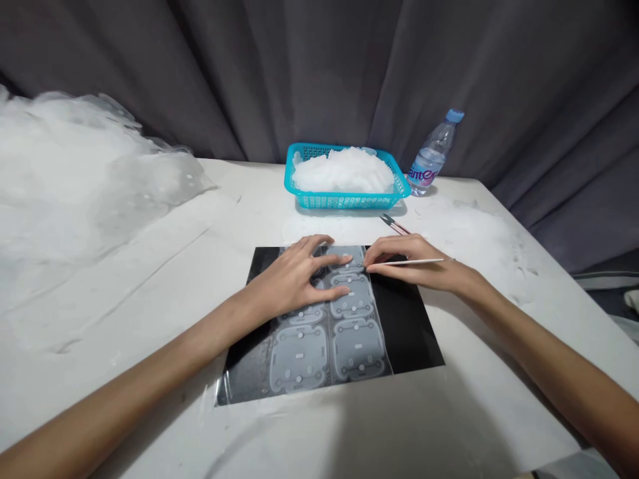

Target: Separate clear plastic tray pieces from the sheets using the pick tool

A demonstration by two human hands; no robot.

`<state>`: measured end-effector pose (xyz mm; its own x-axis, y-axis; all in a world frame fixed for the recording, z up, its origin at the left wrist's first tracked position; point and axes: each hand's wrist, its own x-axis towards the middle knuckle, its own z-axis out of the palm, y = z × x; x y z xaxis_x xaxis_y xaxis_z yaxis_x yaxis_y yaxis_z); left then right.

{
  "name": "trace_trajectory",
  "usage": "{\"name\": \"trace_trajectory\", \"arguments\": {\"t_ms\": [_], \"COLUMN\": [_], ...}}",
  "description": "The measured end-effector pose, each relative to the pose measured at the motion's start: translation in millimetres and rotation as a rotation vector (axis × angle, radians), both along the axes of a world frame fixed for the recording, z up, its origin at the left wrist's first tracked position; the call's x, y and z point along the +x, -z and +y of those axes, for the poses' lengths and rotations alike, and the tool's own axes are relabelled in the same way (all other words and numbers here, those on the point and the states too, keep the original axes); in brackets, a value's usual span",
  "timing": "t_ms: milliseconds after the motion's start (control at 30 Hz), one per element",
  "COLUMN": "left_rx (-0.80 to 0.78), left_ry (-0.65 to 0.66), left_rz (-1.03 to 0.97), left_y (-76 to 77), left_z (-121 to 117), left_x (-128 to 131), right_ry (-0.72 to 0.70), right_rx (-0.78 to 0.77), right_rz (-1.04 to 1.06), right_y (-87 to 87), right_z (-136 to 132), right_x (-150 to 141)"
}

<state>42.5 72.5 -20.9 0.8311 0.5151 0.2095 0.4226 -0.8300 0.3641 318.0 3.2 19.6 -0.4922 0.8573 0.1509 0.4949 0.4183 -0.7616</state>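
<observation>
Transparent film, printed or moulded with pale grey rounded panels: clear sheet [299,359] lies at centre of the head view, over a black mat [409,319] on the white table [279,439]. Left hand [292,276] rests across the sheet's upper part, fingers spread apart, palm down, closed on nothing. Right hand [409,253], just right of centre, has thumb and fingers together on a thin pale stick [419,262], near the sheet's upper right edge; whether the fingertips also grip that edge, cannot tell. Blue-green basket [349,197] with white material [349,171] stands at upper centre, bottle [429,161] just beside it, snips [394,225] below; a translucent white heap [84,159] fills the upper left. Handling, judged by eye: sheet probably very light, flexible, glossy and inclined to slip on the smooth mat; panels look somewhat stiffer than the film between. Best hold seems a flat palm over the panels, with a fingertip pinch at the plain margin; a hard pull may crease or tear it. Stick looks light and slender, possibly easy to snap; grip suits the end near the sheet.
</observation>
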Motion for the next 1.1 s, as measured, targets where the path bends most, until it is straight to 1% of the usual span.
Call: {"name": "trace_trajectory", "arguments": {"t_ms": [133, 233, 567, 933, 1100], "left_rx": [-0.006, -0.013, -0.024, -0.006, -0.023], "left_ry": [-0.004, -0.006, -0.016, -0.005, -0.003], "left_rz": [-0.009, -0.015, -0.023, -0.047, -0.038], "left_y": [1.7, 2.1, 2.3, 8.0, 4.8], "left_z": [-0.7, -1.2, -1.8, -0.2, -1.2], "left_x": [-0.4, -0.3, 0.8, -0.1, 1.0], "right_ry": [-0.051, -0.062, -0.069, -0.077, -0.062], "right_rx": [0.036, 0.08, 0.166, 0.262, 0.212], "right_rz": [-0.025, -0.045, -0.083, -0.118, -0.161], "right_y": [13.8, 18.3, 21.1, 24.8, 19.3], "right_z": [1.0, 0.1, -2.3, -3.2, -3.7], "right_x": [-4.0, -5.1, -11.9, -15.8, -12.6]}}
